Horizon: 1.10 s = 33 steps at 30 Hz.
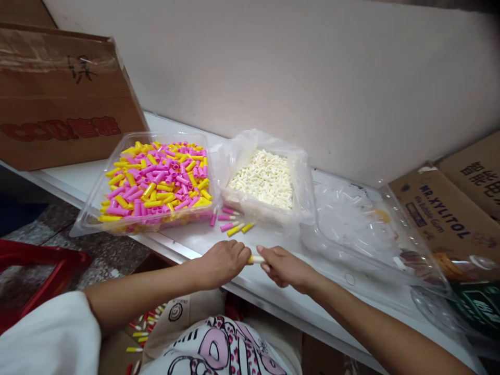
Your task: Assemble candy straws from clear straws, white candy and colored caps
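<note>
My left hand [228, 263] is closed round a small yellow tube, mostly hidden by the fingers. From the other side my right hand [287, 268] pinches a short white stick [257, 259], whose end meets the yellow tube between the two hands. Just beyond them, several pink tubes [226, 227] and yellow tubes [235, 230] lie loose on the white table [191, 237], some with white tips. At the left, a clear tray [86, 221] is heaped with pink and yellow tubes. Beside it, a bag-lined tub [305, 179] holds many white sticks [265, 177].
A clear tray [375, 261] of transparent plastic pieces lies to the right, with a bottle [478, 302] near it. Cardboard boxes stand at left [62, 94] and right [433, 203]. Below the table edge are a red stool [42, 291] and coloured pieces [136, 338] in a box.
</note>
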Motion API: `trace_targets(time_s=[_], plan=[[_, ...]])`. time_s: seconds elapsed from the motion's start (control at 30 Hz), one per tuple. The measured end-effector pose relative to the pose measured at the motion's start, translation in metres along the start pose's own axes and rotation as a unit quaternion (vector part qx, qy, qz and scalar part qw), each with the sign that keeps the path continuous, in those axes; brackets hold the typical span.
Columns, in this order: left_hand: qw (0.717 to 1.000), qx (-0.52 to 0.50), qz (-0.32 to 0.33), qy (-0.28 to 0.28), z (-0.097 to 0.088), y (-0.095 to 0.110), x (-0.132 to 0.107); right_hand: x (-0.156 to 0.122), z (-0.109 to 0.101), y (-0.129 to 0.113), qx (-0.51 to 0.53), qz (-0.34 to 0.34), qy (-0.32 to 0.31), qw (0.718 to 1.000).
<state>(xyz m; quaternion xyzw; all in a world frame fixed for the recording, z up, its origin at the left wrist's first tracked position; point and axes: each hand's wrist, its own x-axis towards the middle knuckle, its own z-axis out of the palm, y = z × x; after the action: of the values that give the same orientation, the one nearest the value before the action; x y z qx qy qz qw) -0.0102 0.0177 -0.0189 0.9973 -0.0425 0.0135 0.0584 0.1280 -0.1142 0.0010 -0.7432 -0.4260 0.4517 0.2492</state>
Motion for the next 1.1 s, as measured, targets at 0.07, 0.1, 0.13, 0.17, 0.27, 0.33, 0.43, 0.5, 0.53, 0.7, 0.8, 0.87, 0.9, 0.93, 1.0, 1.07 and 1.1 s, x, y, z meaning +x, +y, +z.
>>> trace_targets(time_s=[0.07, 0.1, 0.13, 0.17, 0.27, 0.33, 0.43, 0.5, 0.53, 0.7, 0.8, 0.87, 0.9, 0.93, 1.0, 1.07, 1.1], plan=[[1.000, 0.008, 0.009, -0.008, 0.018, 0.001, 0.001, 0.003, 0.003, 0.005, -0.013, 0.023, -0.040, 0.999], [1.000, -0.011, -0.003, -0.008, 0.026, 0.001, 0.002, 0.003, 0.003, 0.009, -0.057, -0.011, -0.014, 0.998], [0.999, -0.041, -0.026, -0.005, 0.031, 0.002, 0.003, 0.003, 0.003, 0.012, -0.114, -0.067, 0.029, 0.991], [0.995, -0.079, -0.053, 0.000, 0.035, 0.001, 0.004, 0.003, 0.002, 0.016, -0.174, -0.128, 0.075, 0.973], [0.982, -0.169, -0.079, 0.013, 0.038, -0.002, 0.009, 0.002, 0.001, 0.023, -0.306, -0.241, 0.149, 0.909], [0.987, -0.146, -0.057, 0.015, 0.039, -0.006, 0.012, 0.004, 0.004, 0.025, -0.326, -0.221, 0.160, 0.905], [0.997, -0.064, -0.030, 0.012, 0.047, -0.010, 0.015, 0.008, 0.009, 0.021, -0.275, -0.120, 0.142, 0.943], [0.998, -0.043, -0.028, 0.020, 0.054, -0.016, 0.019, 0.010, 0.004, 0.015, -0.258, -0.082, 0.116, 0.956], [0.998, -0.038, -0.044, 0.032, 0.057, -0.020, 0.021, 0.010, -0.003, 0.012, -0.257, -0.080, 0.117, 0.956], [0.968, -0.023, -0.230, 0.101, 0.063, -0.057, 0.044, -0.001, -0.062, 0.011, -0.165, -0.062, 0.263, 0.949], [0.953, -0.029, -0.280, 0.111, 0.071, -0.073, 0.054, -0.007, -0.109, 0.031, -0.178, 0.014, 0.391, 0.903], [0.950, -0.032, -0.289, 0.117, 0.078, -0.076, 0.055, -0.005, -0.143, 0.056, -0.248, 0.079, 0.455, 0.852], [0.949, -0.034, -0.289, 0.121, 0.080, -0.075, 0.053, -0.002, -0.159, 0.071, -0.283, 0.118, 0.460, 0.833], [0.950, -0.037, -0.284, 0.128, 0.080, -0.073, 0.049, 0.002, -0.173, 0.088, -0.309, 0.161, 0.438, 0.828], [0.951, -0.042, -0.257, 0.167, 0.075, -0.068, 0.036, 0.012, -0.196, 0.123, -0.328, 0.246, 0.346, 0.844], [0.946, -0.049, -0.217, 0.237, 0.059, -0.064, 0.020, 0.023, -0.206, 0.154, -0.338, 0.270, 0.266, 0.861], [0.940, -0.051, -0.200, 0.274, 0.048, -0.063, 0.011, 0.027, -0.207, 0.166, -0.348, 0.262, 0.255, 0.863]])
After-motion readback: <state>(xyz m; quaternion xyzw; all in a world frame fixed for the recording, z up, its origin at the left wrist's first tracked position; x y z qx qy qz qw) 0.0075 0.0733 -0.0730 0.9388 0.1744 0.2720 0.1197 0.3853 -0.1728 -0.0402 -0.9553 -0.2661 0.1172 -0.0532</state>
